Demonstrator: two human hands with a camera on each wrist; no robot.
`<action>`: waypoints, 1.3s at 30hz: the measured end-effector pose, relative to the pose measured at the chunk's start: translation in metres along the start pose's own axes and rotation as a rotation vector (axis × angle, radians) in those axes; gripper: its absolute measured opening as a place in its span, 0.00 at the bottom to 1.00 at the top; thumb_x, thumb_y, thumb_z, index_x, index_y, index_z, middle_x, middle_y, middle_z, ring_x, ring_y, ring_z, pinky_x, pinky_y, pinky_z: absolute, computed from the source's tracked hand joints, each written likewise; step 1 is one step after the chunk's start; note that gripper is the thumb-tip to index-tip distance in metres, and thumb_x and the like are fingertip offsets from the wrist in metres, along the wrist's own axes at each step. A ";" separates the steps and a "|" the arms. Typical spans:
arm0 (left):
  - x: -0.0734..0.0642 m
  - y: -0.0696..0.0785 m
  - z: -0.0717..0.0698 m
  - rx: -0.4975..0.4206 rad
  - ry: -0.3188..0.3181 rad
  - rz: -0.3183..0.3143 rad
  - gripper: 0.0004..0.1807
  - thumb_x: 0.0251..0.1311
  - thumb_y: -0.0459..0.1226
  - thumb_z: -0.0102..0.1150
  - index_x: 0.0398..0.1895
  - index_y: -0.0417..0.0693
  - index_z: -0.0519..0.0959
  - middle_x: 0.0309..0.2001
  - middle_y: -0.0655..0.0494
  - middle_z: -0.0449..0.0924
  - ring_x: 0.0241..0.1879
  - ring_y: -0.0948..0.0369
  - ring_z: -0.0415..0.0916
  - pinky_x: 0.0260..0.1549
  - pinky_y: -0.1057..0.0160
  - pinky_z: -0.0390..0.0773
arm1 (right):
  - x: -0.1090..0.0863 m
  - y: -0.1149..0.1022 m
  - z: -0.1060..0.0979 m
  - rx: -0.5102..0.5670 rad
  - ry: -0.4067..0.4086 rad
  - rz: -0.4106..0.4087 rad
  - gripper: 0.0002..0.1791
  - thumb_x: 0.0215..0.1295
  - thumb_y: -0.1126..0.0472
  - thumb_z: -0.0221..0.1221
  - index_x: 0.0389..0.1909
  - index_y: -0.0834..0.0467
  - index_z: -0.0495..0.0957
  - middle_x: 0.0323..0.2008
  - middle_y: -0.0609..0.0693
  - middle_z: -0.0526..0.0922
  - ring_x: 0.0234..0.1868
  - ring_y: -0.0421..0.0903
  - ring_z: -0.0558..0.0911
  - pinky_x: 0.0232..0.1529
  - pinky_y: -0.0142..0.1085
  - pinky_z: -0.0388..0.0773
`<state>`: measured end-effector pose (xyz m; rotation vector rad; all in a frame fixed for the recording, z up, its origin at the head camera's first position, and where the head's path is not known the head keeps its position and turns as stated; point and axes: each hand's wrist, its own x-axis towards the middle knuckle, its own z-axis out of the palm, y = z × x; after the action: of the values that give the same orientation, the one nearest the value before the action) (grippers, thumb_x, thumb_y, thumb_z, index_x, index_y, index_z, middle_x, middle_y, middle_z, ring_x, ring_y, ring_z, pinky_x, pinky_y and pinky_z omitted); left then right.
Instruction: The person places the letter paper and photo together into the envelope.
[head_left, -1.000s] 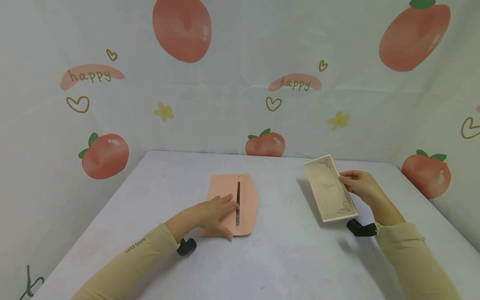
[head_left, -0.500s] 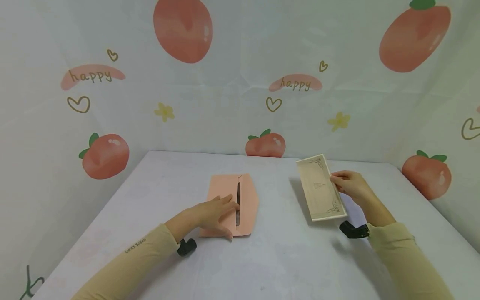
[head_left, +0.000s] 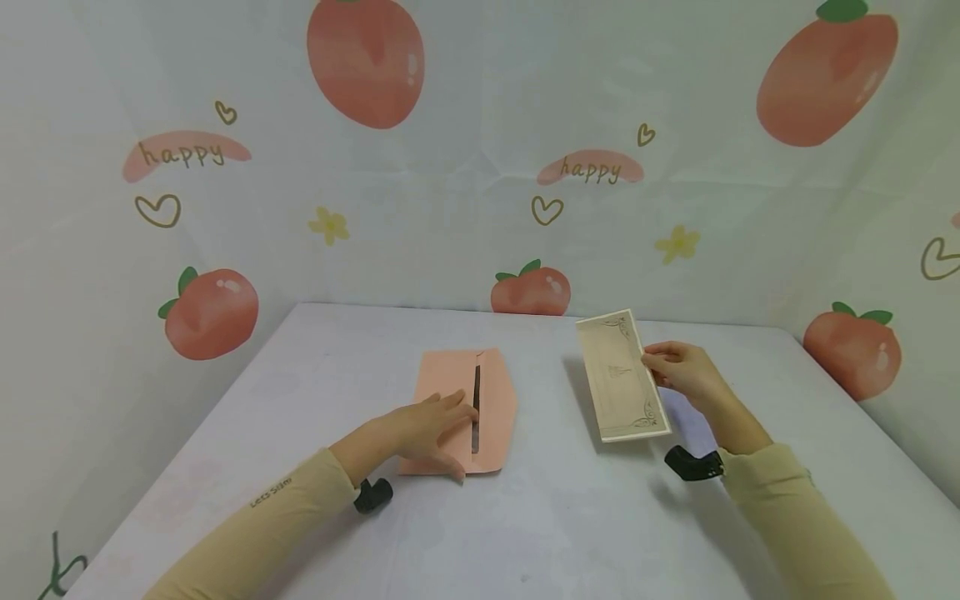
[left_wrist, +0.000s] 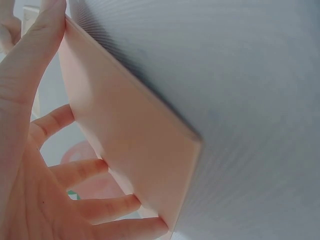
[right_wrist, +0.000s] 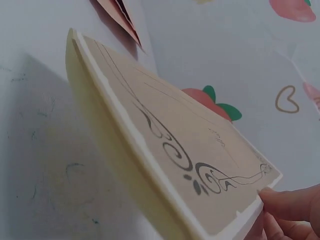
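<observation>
A pink paper envelope [head_left: 495, 417] lies on the table, its pointed flap unfolded to the right and a dark slit showing at its mouth. My left hand [head_left: 431, 425] rests on it with fingers spread; in the left wrist view the fingertips [left_wrist: 150, 227] press on the envelope [left_wrist: 135, 130]. My right hand [head_left: 686, 375] pinches the right edge of a cream card [head_left: 622, 379] with scrollwork in its corners. The card is tilted above the table, to the right of the envelope. In the right wrist view the thumb lies on the printed face of the card [right_wrist: 200, 145].
The white table [head_left: 525, 533] backs onto a hanging cloth [head_left: 450, 183] printed with peaches, hearts and "happy". A black wrist mount [head_left: 372, 495] sits under the left cuff, and another black mount [head_left: 693, 463] under the right one.
My right hand has moved steadily left with the card, bringing it closer to the envelope. The left hand and the envelope have stayed where they were.
</observation>
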<state>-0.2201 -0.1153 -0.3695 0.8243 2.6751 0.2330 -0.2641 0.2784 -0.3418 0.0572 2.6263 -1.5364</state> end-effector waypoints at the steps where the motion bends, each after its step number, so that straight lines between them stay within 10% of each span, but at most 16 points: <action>1: 0.000 0.000 0.000 0.002 0.000 0.001 0.43 0.40 0.66 0.62 0.60 0.66 0.60 0.74 0.48 0.46 0.69 0.34 0.50 0.56 0.35 0.66 | 0.000 -0.001 0.001 0.002 -0.001 0.002 0.28 0.68 0.56 0.52 0.59 0.73 0.63 0.32 0.38 0.79 0.31 0.29 0.76 0.36 0.23 0.77; 39: -0.002 0.004 -0.004 -0.006 0.004 -0.003 0.40 0.42 0.64 0.64 0.59 0.66 0.61 0.74 0.49 0.48 0.68 0.34 0.51 0.55 0.35 0.67 | 0.012 -0.009 0.041 0.106 -0.097 -0.057 0.25 0.66 0.62 0.55 0.58 0.73 0.65 0.32 0.40 0.81 0.32 0.31 0.80 0.38 0.25 0.79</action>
<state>-0.2180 -0.1133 -0.3645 0.8187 2.6783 0.2425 -0.2737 0.2377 -0.3555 -0.0834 2.4921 -1.6510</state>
